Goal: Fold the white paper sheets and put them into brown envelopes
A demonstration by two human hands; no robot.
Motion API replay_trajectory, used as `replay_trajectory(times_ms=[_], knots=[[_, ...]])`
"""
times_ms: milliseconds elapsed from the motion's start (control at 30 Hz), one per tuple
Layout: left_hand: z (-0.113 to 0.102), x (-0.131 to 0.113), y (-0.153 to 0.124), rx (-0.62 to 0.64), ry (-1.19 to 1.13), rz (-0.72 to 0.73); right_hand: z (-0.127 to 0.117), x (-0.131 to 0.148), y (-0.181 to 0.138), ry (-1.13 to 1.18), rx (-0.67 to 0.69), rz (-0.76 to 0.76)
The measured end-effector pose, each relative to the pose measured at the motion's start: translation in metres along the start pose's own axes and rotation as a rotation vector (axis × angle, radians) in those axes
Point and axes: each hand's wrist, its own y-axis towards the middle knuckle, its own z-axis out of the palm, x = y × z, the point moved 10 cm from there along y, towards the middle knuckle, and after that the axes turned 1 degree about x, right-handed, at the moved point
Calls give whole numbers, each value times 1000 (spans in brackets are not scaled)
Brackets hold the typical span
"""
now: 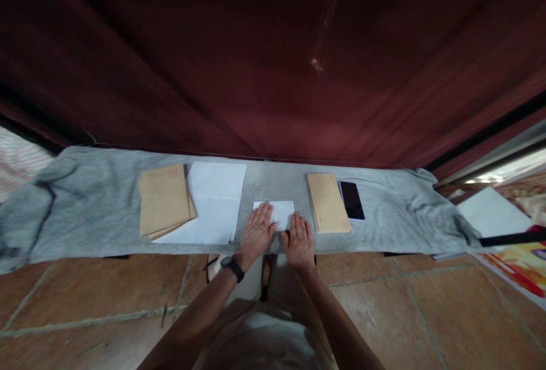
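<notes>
A small white folded sheet of paper (pixel 279 211) lies on the grey cloth in front of me. Flat on its left part rests my left hand (pixel 256 231), fingers stretched out, with a dark band on the wrist. My right hand (pixel 298 240) lies flat at the paper's right edge, its fingers also straight. Neither hand grips anything. To the left is a stack of larger white sheets (pixel 217 205), partly under a pile of brown envelopes (pixel 164 199). Beside my right hand sits another stack of brown envelopes (pixel 328 204).
A dark-screened phone (pixel 352 200) lies right of the envelopes. Grey cloth (pixel 396 211) covers the long narrow bench. Behind it rises a dark red panel (pixel 273 74). Tiled floor (pixel 367 307) shows in front, and a white sheet-like item (pixel 495 212) is at the far right.
</notes>
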Motion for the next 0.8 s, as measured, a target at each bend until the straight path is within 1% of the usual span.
replay_trajectory(times_ms=[133,233,300,400,467,533,700,800], knots=[[-2,3,-3,22,-9,11,-6,-2,-13,-2,-9,-37],[-3,0,-7,0,6,-6,-8,-2,-18,-2,-14,-45],[0,-13,-11,3,6,31,-8,-2,-20,-7,-14,-39],[10,-42,-17,55,-20,157,-8,-3,-20,-9,-8,-37],[13,-49,-23,72,-32,195,-8,-3,-20,-4,3,-50],[10,-44,-31,72,-27,193,-9,-3,-21,2,15,-61],[-8,-12,-56,55,-4,146,-11,-5,-22,29,29,-32],[-18,-7,-62,29,21,113,-13,-9,-16,83,33,-10]])
